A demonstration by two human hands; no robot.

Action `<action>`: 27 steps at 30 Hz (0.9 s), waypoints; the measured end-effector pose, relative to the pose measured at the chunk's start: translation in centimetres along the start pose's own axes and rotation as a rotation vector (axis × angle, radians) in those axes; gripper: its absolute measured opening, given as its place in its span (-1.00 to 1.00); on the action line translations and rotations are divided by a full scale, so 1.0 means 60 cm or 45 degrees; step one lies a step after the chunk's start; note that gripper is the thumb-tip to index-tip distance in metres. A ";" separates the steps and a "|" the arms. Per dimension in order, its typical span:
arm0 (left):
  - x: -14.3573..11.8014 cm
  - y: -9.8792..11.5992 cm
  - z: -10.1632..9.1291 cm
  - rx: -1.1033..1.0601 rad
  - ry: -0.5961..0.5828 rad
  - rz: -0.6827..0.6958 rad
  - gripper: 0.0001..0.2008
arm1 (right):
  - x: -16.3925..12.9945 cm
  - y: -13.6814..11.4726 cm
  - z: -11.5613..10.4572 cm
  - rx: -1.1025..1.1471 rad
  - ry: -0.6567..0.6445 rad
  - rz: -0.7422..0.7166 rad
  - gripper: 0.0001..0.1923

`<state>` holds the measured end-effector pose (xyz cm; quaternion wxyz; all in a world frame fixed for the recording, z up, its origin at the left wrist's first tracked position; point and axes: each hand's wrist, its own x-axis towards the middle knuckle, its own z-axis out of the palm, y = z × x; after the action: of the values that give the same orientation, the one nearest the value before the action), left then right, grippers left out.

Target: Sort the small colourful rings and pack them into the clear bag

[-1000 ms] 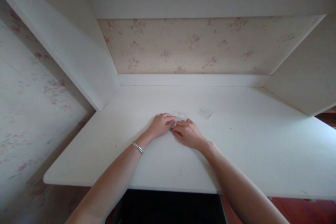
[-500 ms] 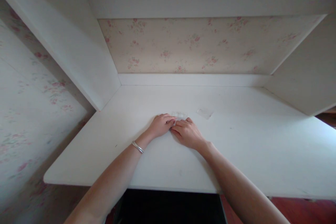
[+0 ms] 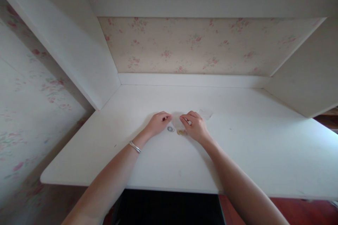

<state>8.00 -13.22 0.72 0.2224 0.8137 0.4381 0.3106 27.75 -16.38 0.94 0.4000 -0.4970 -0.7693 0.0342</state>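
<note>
My left hand [image 3: 157,123] and my right hand [image 3: 195,126] rest on a white desk [image 3: 245,147], a little apart. Each pinches one side of a small clear plastic bag [image 3: 176,121] stretched between them. Just below the bag a small silver ring [image 3: 170,129] lies on the desk. Beside it, against my right hand, lies a small gold-coloured piece [image 3: 181,132]. A thin silver bracelet [image 3: 134,146] is on my left wrist.
A second clear plastic bag [image 3: 206,113] lies flat just right of my right hand. White side panels [image 3: 79,45] and a shelf above box in the desk, with floral wallpaper [image 3: 190,45] behind. The desk's front edge runs below my forearms.
My hands, which were pressed together over the bag, have drawn apart. The silver ring and the gold-coloured piece now show on the desk between them.
</note>
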 end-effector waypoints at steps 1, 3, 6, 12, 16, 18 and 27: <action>-0.003 0.003 -0.006 0.053 -0.020 0.031 -0.71 | 0.001 0.005 0.002 -0.015 0.023 0.019 -0.78; -0.011 0.012 -0.018 0.131 -0.077 0.117 -0.77 | 0.004 0.014 0.005 -0.046 0.052 0.050 -0.78; -0.021 0.024 -0.031 0.186 -0.181 0.207 -0.82 | 0.009 0.022 0.010 -0.070 0.068 0.078 -0.78; -0.027 0.027 -0.037 0.332 -0.358 0.273 -0.83 | 0.025 0.030 0.024 -0.121 0.012 0.111 -0.79; -0.027 0.021 -0.032 0.360 -0.394 0.278 -0.82 | 0.032 0.035 0.031 -0.165 -0.066 0.142 -0.81; -0.026 0.018 -0.030 0.367 -0.397 0.275 -0.82 | 0.032 0.036 0.028 -0.162 -0.048 0.158 -0.81; -0.026 0.023 -0.026 0.288 -0.388 0.248 -0.81 | 0.015 0.044 0.010 -0.158 0.042 0.194 -0.78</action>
<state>7.05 -15.14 2.20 0.1621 0.9096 0.3507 0.1530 29.13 -14.14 -0.09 0.3773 -0.5783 -0.7232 0.0084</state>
